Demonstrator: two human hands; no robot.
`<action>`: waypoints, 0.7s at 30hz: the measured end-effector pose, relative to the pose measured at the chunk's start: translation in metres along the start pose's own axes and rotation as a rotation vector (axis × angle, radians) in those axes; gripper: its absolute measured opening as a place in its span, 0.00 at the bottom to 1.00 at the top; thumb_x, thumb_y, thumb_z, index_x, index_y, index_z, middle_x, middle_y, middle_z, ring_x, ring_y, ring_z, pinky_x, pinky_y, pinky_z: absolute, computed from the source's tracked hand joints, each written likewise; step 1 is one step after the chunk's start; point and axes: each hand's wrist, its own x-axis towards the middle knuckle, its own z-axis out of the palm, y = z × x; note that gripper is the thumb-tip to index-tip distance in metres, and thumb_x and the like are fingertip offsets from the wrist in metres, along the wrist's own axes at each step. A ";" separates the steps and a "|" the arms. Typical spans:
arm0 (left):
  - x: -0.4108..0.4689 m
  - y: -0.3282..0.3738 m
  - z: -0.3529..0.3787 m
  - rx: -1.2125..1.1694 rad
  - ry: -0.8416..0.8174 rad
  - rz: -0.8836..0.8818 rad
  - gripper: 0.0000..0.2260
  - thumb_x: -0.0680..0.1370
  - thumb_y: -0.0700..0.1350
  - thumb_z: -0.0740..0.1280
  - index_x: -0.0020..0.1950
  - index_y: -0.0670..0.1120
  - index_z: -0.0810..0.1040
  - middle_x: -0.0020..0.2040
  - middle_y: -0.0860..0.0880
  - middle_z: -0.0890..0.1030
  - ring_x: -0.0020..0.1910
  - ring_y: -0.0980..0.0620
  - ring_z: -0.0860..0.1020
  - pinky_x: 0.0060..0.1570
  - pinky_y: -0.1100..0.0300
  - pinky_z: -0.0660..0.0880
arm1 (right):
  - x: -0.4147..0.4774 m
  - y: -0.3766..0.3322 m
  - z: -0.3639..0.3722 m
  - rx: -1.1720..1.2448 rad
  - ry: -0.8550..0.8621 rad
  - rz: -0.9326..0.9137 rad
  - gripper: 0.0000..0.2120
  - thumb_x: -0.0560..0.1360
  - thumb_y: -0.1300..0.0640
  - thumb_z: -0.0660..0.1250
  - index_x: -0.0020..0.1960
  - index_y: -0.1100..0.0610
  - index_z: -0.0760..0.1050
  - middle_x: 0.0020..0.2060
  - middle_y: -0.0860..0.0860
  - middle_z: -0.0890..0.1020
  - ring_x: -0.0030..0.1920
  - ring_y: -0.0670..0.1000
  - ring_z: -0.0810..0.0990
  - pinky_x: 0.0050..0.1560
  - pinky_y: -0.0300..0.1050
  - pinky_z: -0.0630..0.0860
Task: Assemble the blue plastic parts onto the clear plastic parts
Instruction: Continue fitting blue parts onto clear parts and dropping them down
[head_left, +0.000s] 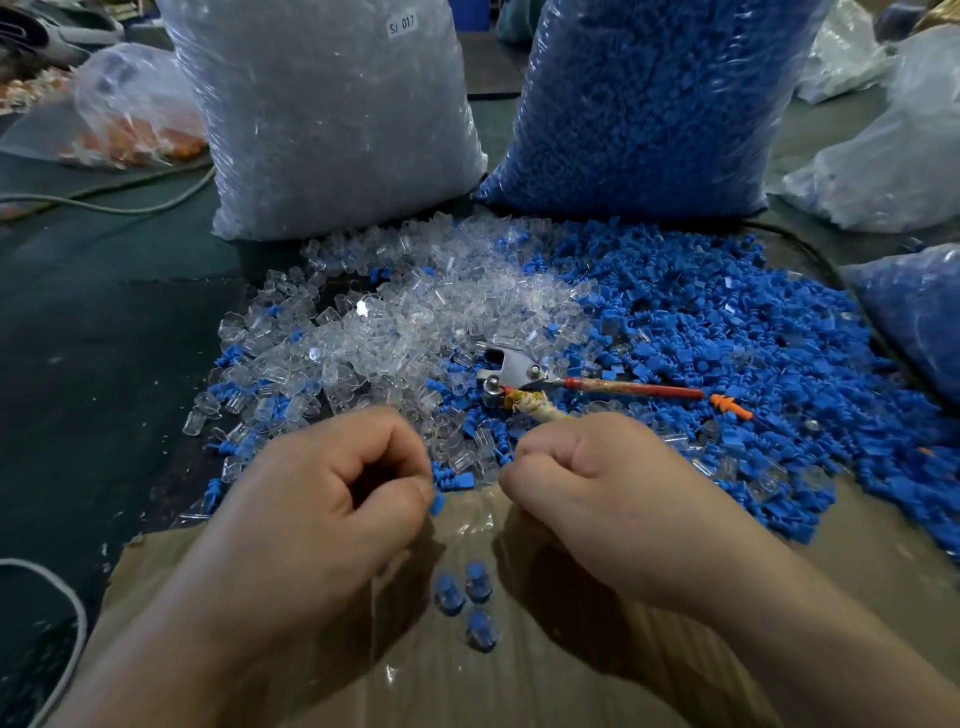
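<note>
Both hands are near the middle, side by side but not touching, over a brown card (519, 686).

The left hand (332, 493) has its fingers curled in. The thumb and a finger pinch a small blue part (437, 504), and a bit of it sticks out on the right side of the hand.

The right hand (587, 499) has its fingers curled in tight too. I cannot tell if it holds anything, since the fingertips are hidden.

On the card, between the two wrists, lie three done pieces (478, 582). Each one is blue inside a clear shell. They sit close together.

Just past the hands is a clear pile (415, 312) on the left and a blue pile (727, 338) on the right. The piles mix a little where they meet.

A metal tool (514, 371) with a red handle lies on the parts, just past the right hand. A small orange part (730, 406) lies by the end of the handle.

Far back stand two big bags. The clear bag (332, 114) is on the left and the blue bag (649, 104) is on the right. At the far left is a bag (140, 119) with orange stuff in it, and a cord (130, 205) runs in front of it.
</note>
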 end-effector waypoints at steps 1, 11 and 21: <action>0.001 -0.003 -0.001 0.124 -0.048 -0.020 0.03 0.72 0.56 0.68 0.44 0.59 0.78 0.38 0.60 0.81 0.36 0.59 0.79 0.32 0.64 0.76 | 0.001 0.004 0.002 -0.127 0.064 -0.024 0.16 0.76 0.45 0.60 0.36 0.56 0.69 0.26 0.48 0.73 0.25 0.43 0.69 0.29 0.48 0.69; 0.004 0.000 0.010 0.283 -0.050 -0.032 0.15 0.68 0.67 0.59 0.50 0.64 0.73 0.41 0.61 0.78 0.37 0.62 0.77 0.34 0.64 0.71 | 0.008 0.006 0.027 -0.619 0.218 -0.127 0.21 0.74 0.30 0.55 0.55 0.45 0.63 0.49 0.46 0.75 0.50 0.55 0.79 0.34 0.49 0.61; 0.016 -0.002 0.027 0.537 -0.026 -0.021 0.23 0.77 0.62 0.57 0.73 0.63 0.68 0.58 0.63 0.74 0.57 0.60 0.74 0.54 0.62 0.72 | 0.026 0.014 0.033 -0.699 0.219 -0.190 0.12 0.80 0.40 0.54 0.55 0.46 0.71 0.37 0.46 0.62 0.35 0.52 0.68 0.26 0.44 0.51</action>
